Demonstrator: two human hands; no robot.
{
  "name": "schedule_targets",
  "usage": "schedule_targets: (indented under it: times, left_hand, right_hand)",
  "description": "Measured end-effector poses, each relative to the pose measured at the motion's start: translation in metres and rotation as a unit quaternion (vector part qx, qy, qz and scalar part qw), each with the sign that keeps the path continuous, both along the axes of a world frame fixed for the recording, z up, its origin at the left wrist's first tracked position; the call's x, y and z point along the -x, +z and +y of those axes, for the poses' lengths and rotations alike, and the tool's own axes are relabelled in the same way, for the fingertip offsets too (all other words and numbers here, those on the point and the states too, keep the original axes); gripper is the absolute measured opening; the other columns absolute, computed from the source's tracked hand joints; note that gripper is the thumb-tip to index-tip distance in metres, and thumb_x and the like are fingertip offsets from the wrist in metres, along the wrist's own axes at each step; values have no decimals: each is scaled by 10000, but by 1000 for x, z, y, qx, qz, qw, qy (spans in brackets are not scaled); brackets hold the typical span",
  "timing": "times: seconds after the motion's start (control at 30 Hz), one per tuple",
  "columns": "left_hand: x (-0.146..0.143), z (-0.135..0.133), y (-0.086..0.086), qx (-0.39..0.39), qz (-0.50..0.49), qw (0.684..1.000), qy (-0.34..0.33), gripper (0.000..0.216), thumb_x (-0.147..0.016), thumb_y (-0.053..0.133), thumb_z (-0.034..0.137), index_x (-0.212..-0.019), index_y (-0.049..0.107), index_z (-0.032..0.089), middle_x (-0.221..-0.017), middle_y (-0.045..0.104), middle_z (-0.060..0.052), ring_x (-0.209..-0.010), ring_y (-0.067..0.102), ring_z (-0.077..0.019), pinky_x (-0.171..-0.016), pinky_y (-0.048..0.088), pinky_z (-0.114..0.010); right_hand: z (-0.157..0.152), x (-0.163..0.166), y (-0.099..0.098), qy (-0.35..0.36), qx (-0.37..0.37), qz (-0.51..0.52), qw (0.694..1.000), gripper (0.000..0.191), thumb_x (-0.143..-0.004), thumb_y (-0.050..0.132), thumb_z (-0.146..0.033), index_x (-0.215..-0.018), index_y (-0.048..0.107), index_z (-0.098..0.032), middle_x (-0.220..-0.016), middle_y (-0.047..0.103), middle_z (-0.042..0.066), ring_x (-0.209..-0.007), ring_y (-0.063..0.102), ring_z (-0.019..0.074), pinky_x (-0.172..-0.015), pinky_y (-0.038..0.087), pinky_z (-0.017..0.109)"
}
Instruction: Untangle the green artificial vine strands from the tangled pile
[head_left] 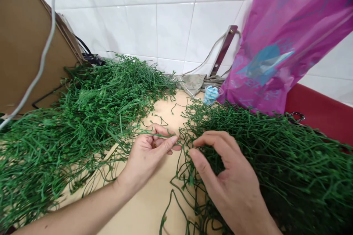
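Observation:
My left hand (150,152) is closed in a pinch on a thin green plastic sprig (154,133) that runs left toward the left pile of green plastic strands (82,110). A ring shows on one of its fingers. My right hand (223,176) curls its fingers and thumb into the edge of the right pile of green strands (275,154), pinching a few strands near the thumb tip. The two hands sit close together over the beige table top (149,205).
A brown cardboard sheet (24,40) and a white cable (41,58) stand at the left. A magenta plastic bag (289,36) hangs at the right over a red box (320,110). A small clear cup (211,93), grey cloth (193,80) and white tiled wall (165,14) lie behind.

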State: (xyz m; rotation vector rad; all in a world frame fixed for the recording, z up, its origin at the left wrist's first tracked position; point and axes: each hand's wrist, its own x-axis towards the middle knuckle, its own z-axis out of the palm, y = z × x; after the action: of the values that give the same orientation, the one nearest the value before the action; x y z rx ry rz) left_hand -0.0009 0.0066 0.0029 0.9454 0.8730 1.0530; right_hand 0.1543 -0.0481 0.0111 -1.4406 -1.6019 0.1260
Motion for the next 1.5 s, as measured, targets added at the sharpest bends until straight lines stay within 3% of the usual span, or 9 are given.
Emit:
schedule_targets:
  times: [0.27,0.47,0.63,0.77,0.87,1.07,1.27,1.37,1.5]
  left_hand:
    - [1,-5,2,-38,30,999,-17,299,-684,849,291,-747,582,170,-699,658,31,-650,588,-80,-615,457,-181]
    - [-1,-1,-3,3,-10,1000,-22,342,-688,853,325,-764,553,179,-712,689,22,-670,618,-97,-663,472,-203]
    - [8,16,-6,7,-14,994,111,288,-717,831,270,-771,564,181,-708,706,29,-665,636,-91,-704,486,-204]
    - [7,8,-2,-67,16,997,37,169,-773,782,236,-770,624,179,-869,731,-22,-840,659,-136,-795,489,-247]
    - [5,-3,-1,-163,73,984,-23,102,-785,767,202,-746,678,174,-1072,674,-69,-1087,608,-188,-926,454,-275]
    - [9,-4,-2,-172,55,982,-59,80,-841,727,249,-783,723,194,-1162,614,-76,-1222,531,-208,-1006,418,-282]
    - [8,-4,-3,6,-144,980,-138,166,-873,703,360,-809,714,207,-847,733,-12,-839,664,-122,-836,492,-223]
    - [6,-6,-6,90,-187,965,-161,185,-903,668,365,-830,702,198,-502,616,47,-512,534,-71,-671,471,-176]
    - [2,-9,-9,117,-187,956,-191,237,-959,596,304,-787,691,171,-371,506,85,-366,355,-44,-750,488,-188]
  right_hand:
    - [0,6,-5,61,134,78,986,109,-883,537,-250,-846,639,-233,-745,656,-8,-638,586,146,-581,472,255]
    - [-3,14,-8,49,81,2,996,122,-810,479,-133,-744,507,-231,-663,554,-16,-610,532,140,-567,444,260]
    - [-6,9,-8,58,11,-45,997,196,-786,413,-45,-768,420,-239,-756,572,24,-701,554,168,-615,462,299]
    - [0,-2,-6,7,-20,-55,998,198,-857,483,-99,-1010,531,-216,-1116,608,111,-1084,575,242,-917,498,412]
    - [0,-1,-6,73,-15,-50,996,344,-894,571,-210,-1234,523,-220,-1275,596,112,-1270,503,262,-1070,428,456]
    - [-3,7,-5,147,148,79,975,195,-960,471,-226,-1067,634,-242,-970,714,29,-886,675,169,-779,556,292]
    - [-5,10,5,204,155,77,963,234,-956,394,-188,-829,585,-234,-811,621,2,-839,613,157,-795,505,294]
    - [-7,13,7,253,184,73,947,251,-884,394,-101,-711,526,-226,-770,605,-20,-763,575,132,-698,462,269]
    - [-9,15,4,261,154,-18,953,223,-739,414,-42,-612,350,-213,-627,481,-45,-645,459,120,-626,380,273]
